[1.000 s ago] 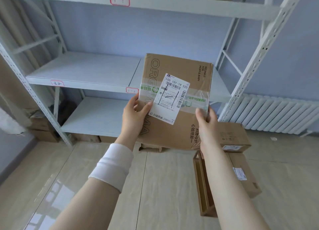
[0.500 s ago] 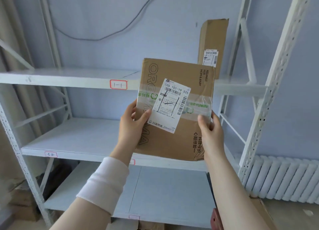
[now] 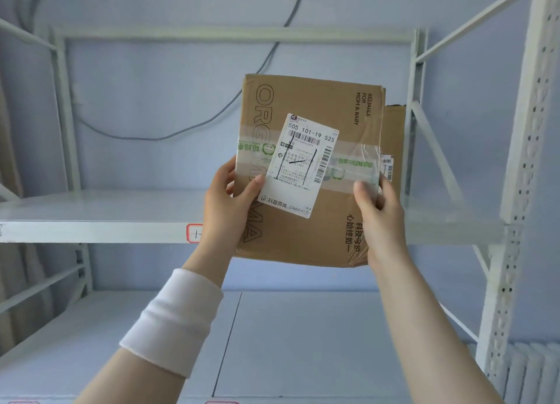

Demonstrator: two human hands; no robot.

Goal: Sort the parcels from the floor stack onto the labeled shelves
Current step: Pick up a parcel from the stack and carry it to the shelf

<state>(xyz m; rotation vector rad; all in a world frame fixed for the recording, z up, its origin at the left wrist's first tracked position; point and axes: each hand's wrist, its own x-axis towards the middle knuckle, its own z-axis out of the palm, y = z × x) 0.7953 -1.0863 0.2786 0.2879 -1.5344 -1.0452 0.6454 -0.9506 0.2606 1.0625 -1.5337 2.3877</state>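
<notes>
I hold a flat brown cardboard parcel (image 3: 333,228) upright in front of the white shelf rack, at the height of the upper shelf (image 3: 100,216). A white shipping label (image 3: 298,164) with a barcode and "505 101-19 525" faces me. My left hand (image 3: 227,203) grips the parcel's left edge, thumb on the label's corner. My right hand (image 3: 378,216) grips its right edge, thumb on the clear tape. A red-framed shelf tag (image 3: 194,232) shows just left of my left wrist, partly hidden.
Another brown parcel (image 3: 392,134) stands upright on the upper shelf right behind the held one. A lower shelf (image 3: 288,343) spreads below my arms. A grey cable (image 3: 181,131) hangs on the blue wall. A white radiator (image 3: 533,373) sits at the bottom right.
The parcel has risen with both hands from the lower shelves to the upper shelf's level, and my view has tilted up; the floor and its boxes have dropped out of sight.
</notes>
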